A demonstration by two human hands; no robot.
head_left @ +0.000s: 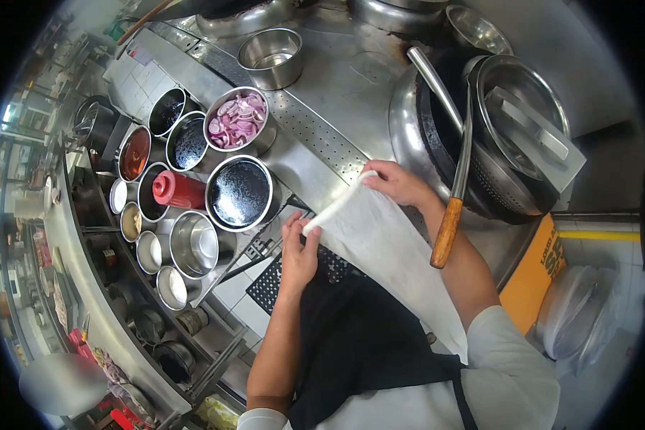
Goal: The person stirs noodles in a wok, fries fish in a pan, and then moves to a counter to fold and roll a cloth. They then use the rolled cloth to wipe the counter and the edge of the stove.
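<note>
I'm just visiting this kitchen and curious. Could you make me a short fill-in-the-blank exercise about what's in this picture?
1. The left hand and right hand both hold a ____ cloth.
2. The sliced vegetable in one round steel pot is ____.
3. The plastic squeeze bottle is coloured ____.
4. The brown utensil handle is made of ____.

Missing words: white; onion; red; wood.

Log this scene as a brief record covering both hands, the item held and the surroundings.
Left hand: pinching one end of the sheet's thick edge
Right hand: holding the other end
Item: thin white sheet, hanging down; material unclear
Beside left hand: metal pots, sliced purple onion, red squeeze bottle
Beside right arm: wooden-handled utensil
</note>
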